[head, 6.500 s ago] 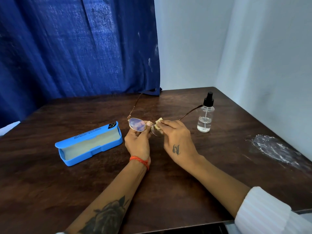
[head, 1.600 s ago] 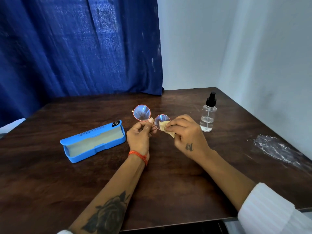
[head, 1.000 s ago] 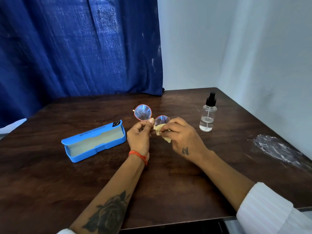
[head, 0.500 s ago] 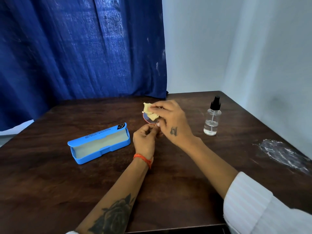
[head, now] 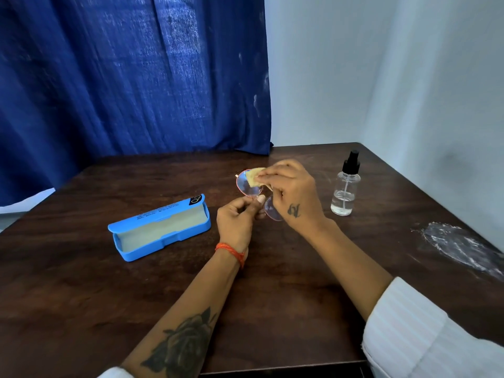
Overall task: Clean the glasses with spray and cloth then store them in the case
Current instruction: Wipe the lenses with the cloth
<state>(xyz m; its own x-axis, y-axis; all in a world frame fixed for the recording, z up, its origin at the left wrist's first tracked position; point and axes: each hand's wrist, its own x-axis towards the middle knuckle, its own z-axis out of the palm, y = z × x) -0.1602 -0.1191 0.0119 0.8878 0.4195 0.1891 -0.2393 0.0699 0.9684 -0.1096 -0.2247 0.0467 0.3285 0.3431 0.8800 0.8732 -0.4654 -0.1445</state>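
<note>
- The round, thin rose-gold wire-framed glasses (head: 249,186) are held up above the dark wooden table (head: 81,290), near the middle of the frame, one lens higher and to the left, the other lower and partly hidden behind the right hand.
- The left hand (head: 237,222), with an orange thread band at the wrist, pinches the frame at the bridge between thumb and fingertips.
- The right hand (head: 294,197), a small tattoo on its back, grips a small pale yellow cleaning cloth (head: 255,177) and presses it against the upper lens.
- The bright blue rectangular hard case (head: 161,227) lies open on the table left of centre; its pale lining is exposed and nothing lies inside.
- The clear plastic spray bottle with a black pump top (head: 345,186) stands upright at centre right, apart from the hands, holding clear liquid in roughly its lower third.
- A whitish smear (head: 458,244) marks the table at the right edge.
</note>
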